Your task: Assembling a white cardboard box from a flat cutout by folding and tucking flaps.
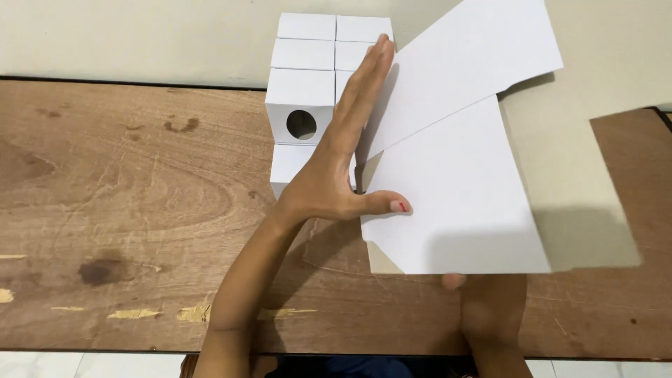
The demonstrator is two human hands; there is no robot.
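A flat white cardboard box blank (455,189) is held above a brown wooden table (126,203), its upper flap (469,63) folded up and back. My left hand (343,161) stands edge-on with straight fingers pressed along the fold line, thumb resting on the lower panel. My right hand (483,308) is mostly hidden under the blank's lower edge; one fingertip shows at the rim, gripping it from below. The blank's grey-brown inner side (581,203) shows at the right.
A stack of folded white boxes (308,84) stands behind my left hand against the pale wall; one has a round hole (302,124) in its front. The table's near edge runs along the bottom, with white floor tiles below.
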